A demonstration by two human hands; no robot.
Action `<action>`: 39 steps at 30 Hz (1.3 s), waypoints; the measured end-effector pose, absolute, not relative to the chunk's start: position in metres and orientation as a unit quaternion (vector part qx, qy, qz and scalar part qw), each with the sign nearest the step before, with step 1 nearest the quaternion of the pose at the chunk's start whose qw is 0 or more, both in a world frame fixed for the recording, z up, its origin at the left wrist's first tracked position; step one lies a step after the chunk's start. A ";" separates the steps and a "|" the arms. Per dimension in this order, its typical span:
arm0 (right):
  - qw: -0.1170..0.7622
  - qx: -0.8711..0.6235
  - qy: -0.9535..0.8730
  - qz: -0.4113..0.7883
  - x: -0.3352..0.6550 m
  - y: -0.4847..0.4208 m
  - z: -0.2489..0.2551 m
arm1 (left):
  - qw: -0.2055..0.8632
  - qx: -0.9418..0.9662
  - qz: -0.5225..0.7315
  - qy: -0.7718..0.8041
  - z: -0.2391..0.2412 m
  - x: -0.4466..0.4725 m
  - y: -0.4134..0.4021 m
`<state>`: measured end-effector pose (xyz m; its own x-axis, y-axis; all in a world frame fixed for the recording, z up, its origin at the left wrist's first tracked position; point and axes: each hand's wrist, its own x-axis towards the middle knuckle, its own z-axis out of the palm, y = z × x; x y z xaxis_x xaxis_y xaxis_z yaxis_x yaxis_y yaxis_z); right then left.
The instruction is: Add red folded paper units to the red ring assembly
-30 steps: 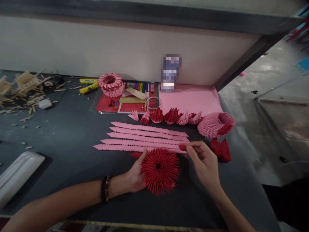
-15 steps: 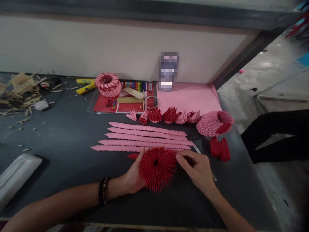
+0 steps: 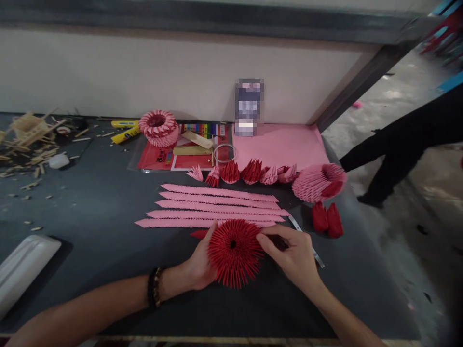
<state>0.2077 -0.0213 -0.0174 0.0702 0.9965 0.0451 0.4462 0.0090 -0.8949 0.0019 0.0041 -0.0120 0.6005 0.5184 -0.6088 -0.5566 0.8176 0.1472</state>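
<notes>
A round red folded-paper piece [image 3: 237, 255], built of many pointed paper units around a small dark hole, faces up at the middle front. My left hand [image 3: 202, 260] grips it from the left, thumb along its upper edge. On the opposite side my right hand [image 3: 289, 248] is closed, thumb and forefinger pinching the right rim; whether a loose unit is between them is hidden. Beyond the piece lie several pink folded-paper strips [image 3: 220, 199], with the tip of a red strip [image 3: 198, 234] showing behind my left thumb. A thin metallic tool [image 3: 316, 255] lies partly behind my right hand.
Small red and pink paper clusters [image 3: 230, 172] line up behind the strips. A pink paper vase shape [image 3: 314, 185] and two red bundles [image 3: 327, 220] sit rightward. A white case [image 3: 29, 267] and scattered wooden sticks [image 3: 31, 140] are left. Someone's dark-trousered leg [image 3: 398, 140] shows beyond the table.
My right hand has moved slightly left, its fingertips now against the red piece's rim. The left hand keeps its grip. The other person's legs have shifted in the background.
</notes>
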 end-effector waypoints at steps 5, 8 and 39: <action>0.401 -0.622 -0.585 0.333 0.211 -0.022 -0.017 | 0.900 -0.038 0.294 0.320 -0.014 0.002 0.004; 0.405 -0.626 -0.575 0.336 0.213 -0.022 -0.020 | 0.902 -0.030 0.286 0.322 -0.017 0.001 0.002; 0.405 -0.628 -0.558 0.361 0.207 -0.023 -0.022 | 0.921 -0.026 0.272 0.276 -0.040 0.000 0.000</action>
<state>0.2068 -0.0234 -0.0217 0.1172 0.9931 -0.0015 0.4080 -0.0495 -0.9116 0.0001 0.0005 -0.0396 0.6996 0.4871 -0.5228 -0.5160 0.8505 0.1020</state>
